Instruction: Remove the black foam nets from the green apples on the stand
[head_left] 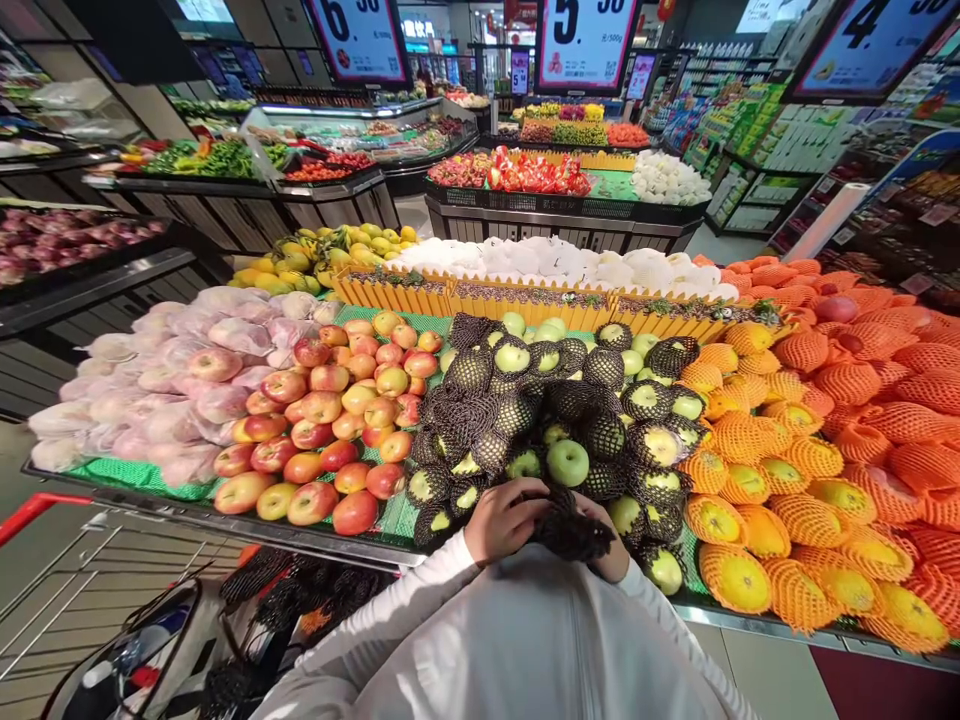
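Head camera view shows the person's two bare hands low at the front edge of a fruit display, close together in front of their light grey top [510,640]. The right hand [609,545] grasps a bunched clump of black foam netting [574,528], which covers much of its palm and fingers. The left hand [506,520] lies just beside the clump, back upward, fingers bent toward it; whether they pinch any of the netting cannot be told.

Just beyond the hands, a bare green apple [568,463] sits among green apples in black foam nets [646,400], which are piled across the middle of the display. To the left lie red-and-yellow apples [315,460], then pale plastic-wrapped fruit [169,370]. On the right, yellow fruit in orange foam nets [742,515] borders a heap in deeper orange nets [892,400]. Behind the green apples runs a low yellow picket divider [487,298], with white-netted fruit [525,260] beyond it.

A shopping cart [52,575] with a red handle stands at lower left. Overhead hang price screens [576,45], the middle one showing a large 5.
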